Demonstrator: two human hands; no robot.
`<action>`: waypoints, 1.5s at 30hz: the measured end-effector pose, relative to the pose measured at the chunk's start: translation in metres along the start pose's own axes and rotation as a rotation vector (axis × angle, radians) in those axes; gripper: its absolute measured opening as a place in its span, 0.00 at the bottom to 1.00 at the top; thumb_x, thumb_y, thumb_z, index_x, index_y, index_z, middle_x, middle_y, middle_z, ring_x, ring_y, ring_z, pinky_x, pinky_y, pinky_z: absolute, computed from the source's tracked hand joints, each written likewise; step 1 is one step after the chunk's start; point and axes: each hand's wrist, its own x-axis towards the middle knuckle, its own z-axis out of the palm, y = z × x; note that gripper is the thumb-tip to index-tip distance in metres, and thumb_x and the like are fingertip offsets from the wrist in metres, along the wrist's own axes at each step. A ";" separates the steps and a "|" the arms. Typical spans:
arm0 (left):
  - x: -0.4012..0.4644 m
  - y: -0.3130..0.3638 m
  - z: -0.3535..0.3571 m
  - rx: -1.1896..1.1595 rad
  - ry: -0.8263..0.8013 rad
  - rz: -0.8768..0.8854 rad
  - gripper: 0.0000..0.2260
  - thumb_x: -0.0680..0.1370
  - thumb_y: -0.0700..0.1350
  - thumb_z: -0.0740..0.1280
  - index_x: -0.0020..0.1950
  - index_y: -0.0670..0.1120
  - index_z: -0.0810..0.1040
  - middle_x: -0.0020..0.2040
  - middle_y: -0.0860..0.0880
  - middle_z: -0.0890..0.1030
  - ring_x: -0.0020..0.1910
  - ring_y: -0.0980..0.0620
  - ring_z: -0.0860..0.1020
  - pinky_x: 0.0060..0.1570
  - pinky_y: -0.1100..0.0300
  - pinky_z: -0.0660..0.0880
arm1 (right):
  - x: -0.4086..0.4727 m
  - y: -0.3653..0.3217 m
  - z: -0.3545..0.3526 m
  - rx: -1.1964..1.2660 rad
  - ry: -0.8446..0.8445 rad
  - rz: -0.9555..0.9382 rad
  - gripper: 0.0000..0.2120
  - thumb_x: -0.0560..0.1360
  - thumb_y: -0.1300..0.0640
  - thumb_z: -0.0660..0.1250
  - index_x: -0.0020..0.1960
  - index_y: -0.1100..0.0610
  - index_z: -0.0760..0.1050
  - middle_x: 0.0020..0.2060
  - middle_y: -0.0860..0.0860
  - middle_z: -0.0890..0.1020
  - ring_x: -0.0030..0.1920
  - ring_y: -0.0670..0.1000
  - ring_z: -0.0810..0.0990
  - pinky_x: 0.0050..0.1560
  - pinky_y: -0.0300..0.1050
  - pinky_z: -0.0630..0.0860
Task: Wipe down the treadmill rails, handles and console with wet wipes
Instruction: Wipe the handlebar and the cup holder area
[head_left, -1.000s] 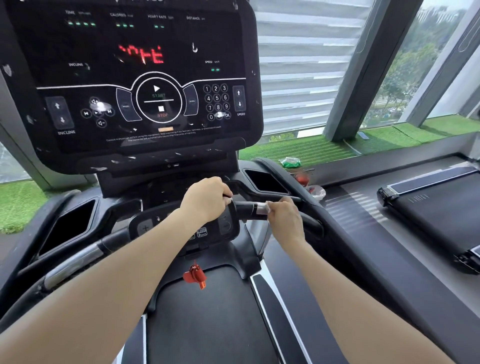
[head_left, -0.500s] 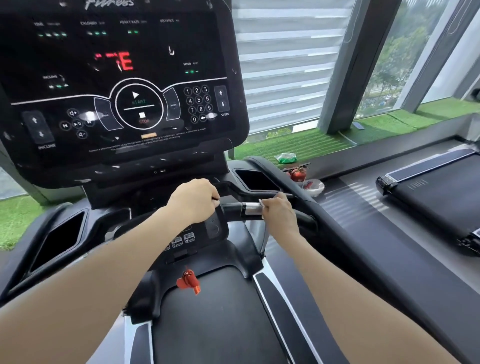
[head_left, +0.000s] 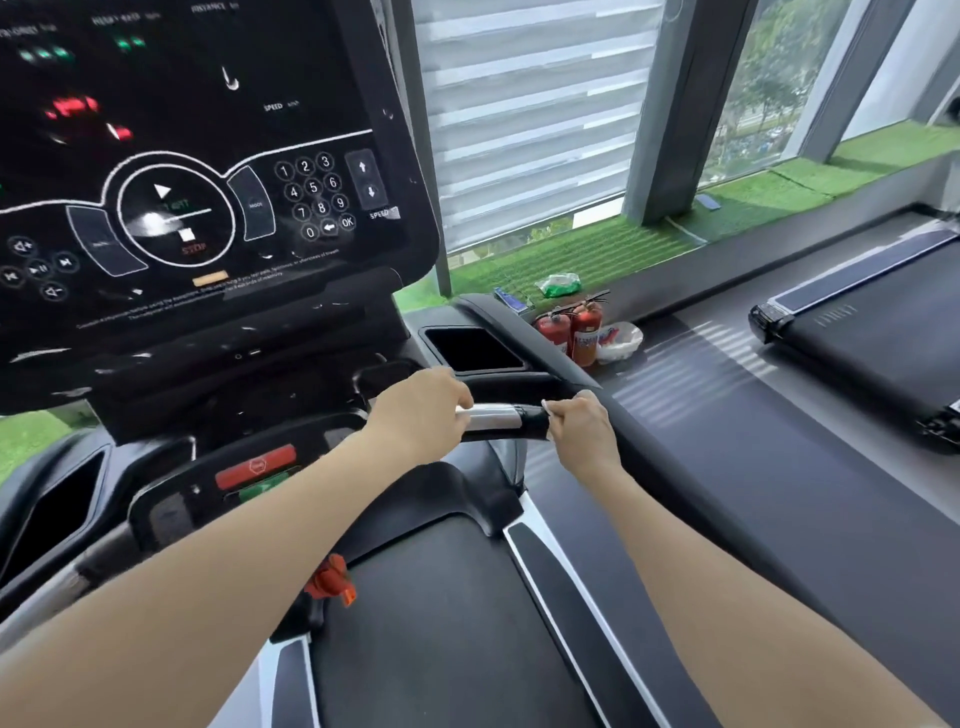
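Gym window wall (head_left: 535, 119) running behind, green turf strip (head_left: 597, 254) lying along sill. Console (head_left: 208, 171) glowing at upper left. Left hand (head_left: 421, 410) curling over inner end of handle (head_left: 493, 418), fingers wrapping bar. Right hand (head_left: 582, 431) gripping handle's outer end, fingers pinching white wet wipe (head_left: 546, 406) against it; silver section showing bare between hands. Two red extinguishers (head_left: 571, 327) standing just beyond rail edge. Belt (head_left: 441, 623) lying open below. Second treadmill (head_left: 857, 332) sitting well apart at right.
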 end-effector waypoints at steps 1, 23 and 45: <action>0.003 0.005 0.003 0.001 -0.004 0.005 0.12 0.79 0.47 0.60 0.60 0.51 0.79 0.59 0.53 0.74 0.59 0.51 0.74 0.56 0.52 0.73 | 0.002 0.006 -0.001 -0.008 0.000 0.008 0.15 0.81 0.57 0.57 0.53 0.61 0.81 0.49 0.59 0.72 0.51 0.59 0.74 0.54 0.49 0.71; 0.033 0.073 0.050 -0.003 -0.010 0.053 0.13 0.79 0.46 0.61 0.62 0.51 0.77 0.59 0.52 0.74 0.60 0.47 0.73 0.56 0.51 0.72 | -0.022 0.059 0.001 -0.358 -0.075 0.047 0.13 0.81 0.64 0.53 0.56 0.62 0.76 0.54 0.56 0.73 0.53 0.57 0.77 0.50 0.46 0.72; -0.177 -0.099 0.014 -0.634 0.294 -0.259 0.07 0.79 0.46 0.64 0.54 0.45 0.75 0.46 0.53 0.76 0.46 0.53 0.75 0.47 0.60 0.70 | -0.167 -0.190 0.047 0.366 -0.031 -0.212 0.02 0.73 0.62 0.67 0.44 0.57 0.75 0.39 0.49 0.78 0.42 0.48 0.75 0.39 0.32 0.66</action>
